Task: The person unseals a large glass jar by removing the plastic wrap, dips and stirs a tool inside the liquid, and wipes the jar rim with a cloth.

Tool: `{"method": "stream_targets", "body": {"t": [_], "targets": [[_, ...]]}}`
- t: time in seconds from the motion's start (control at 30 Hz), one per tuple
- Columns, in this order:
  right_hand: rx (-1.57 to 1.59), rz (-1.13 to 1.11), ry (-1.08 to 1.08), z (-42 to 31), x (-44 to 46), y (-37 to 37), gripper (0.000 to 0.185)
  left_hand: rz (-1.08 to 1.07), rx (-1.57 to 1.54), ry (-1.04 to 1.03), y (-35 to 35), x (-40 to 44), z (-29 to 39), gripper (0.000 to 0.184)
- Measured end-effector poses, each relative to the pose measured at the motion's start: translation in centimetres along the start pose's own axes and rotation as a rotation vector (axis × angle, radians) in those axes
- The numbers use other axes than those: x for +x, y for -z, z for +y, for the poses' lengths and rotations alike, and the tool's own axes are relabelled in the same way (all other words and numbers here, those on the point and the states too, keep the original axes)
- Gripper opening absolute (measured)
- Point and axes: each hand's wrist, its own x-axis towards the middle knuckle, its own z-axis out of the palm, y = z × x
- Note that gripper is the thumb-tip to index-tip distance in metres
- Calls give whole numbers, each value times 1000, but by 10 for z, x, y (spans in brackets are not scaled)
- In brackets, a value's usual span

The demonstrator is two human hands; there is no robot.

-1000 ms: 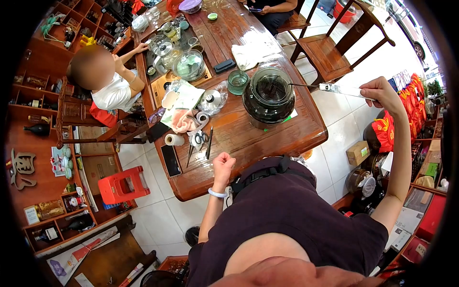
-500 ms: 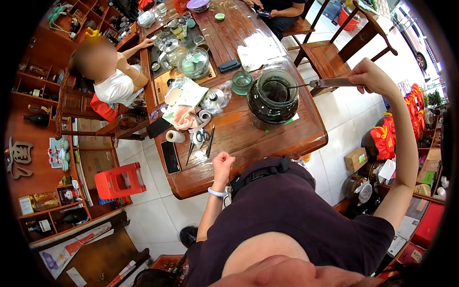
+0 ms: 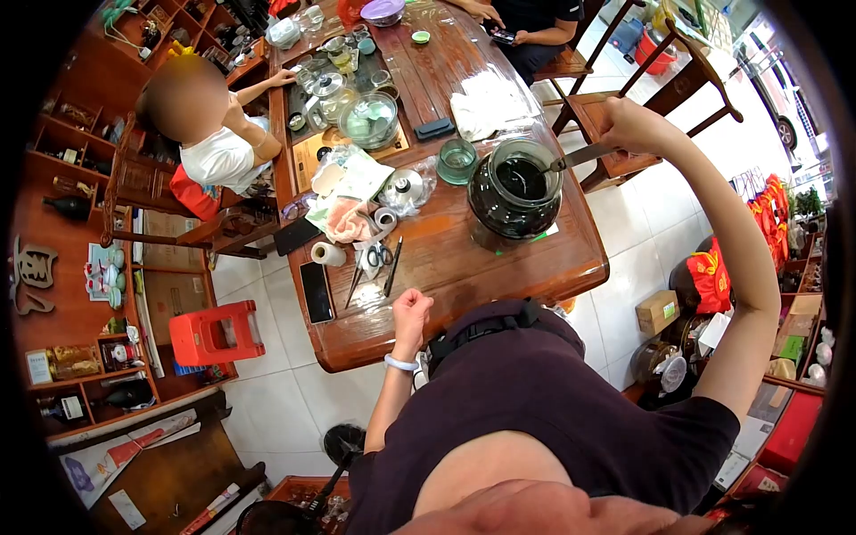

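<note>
My right hand (image 3: 631,129) is closed round the handle of a long-handled metal utensil (image 3: 581,157), up and to the right of a big glass jar (image 3: 510,218). The utensil slants over the jar's rim, and its head is hidden inside. Dark liquid, shiny with reflections, shows through the open mouth. At the near table edge, my left hand (image 3: 412,317) is curled into a loose fist with nothing visible in it. A small green glass jar (image 3: 456,162) stands beside the big one. Scissors (image 3: 379,256) and a black pen (image 3: 393,267) lie nearest the left hand.
On the wooden table (image 3: 481,267) are a phone (image 3: 316,292), a tape roll (image 3: 329,255), cloths (image 3: 351,218), a metal lid (image 3: 403,188) and a tea set (image 3: 370,119). A person in white (image 3: 223,160) sits left; another holds a phone at the far side. A red stool (image 3: 214,333) stands left.
My right hand has moved left and slightly down towards the jar, and the utensil sits lower in it. The ringed pattern inside the mouth has given way to dark liquid. My left hand stays put.
</note>
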Motion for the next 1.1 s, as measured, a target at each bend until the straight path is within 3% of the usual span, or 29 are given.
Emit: {"method": "stream_targets", "body": {"t": [0.13,0.4,0.43,0.47,0.8,1.1], "targets": [[-85,-14,5,-21,5,-1,10,-4,8,-5,2,2,-4,24],[-412,81,66,-50,14,-18,14,-27,-22,48,2,1,5,24],[-467,36,81,-52,16,-20,15,-29,-165,168,3,0,7,24],[-466,36,82,-52,18,-24,15,-30,-308,287,4,-1,8,24],[-530,64,174,-56,38,-55,23,-13,-331,311,9,-2,7,22],[-510,113,246,-62,42,-71,15,-19,-348,306,9,-1,7,22]]}}
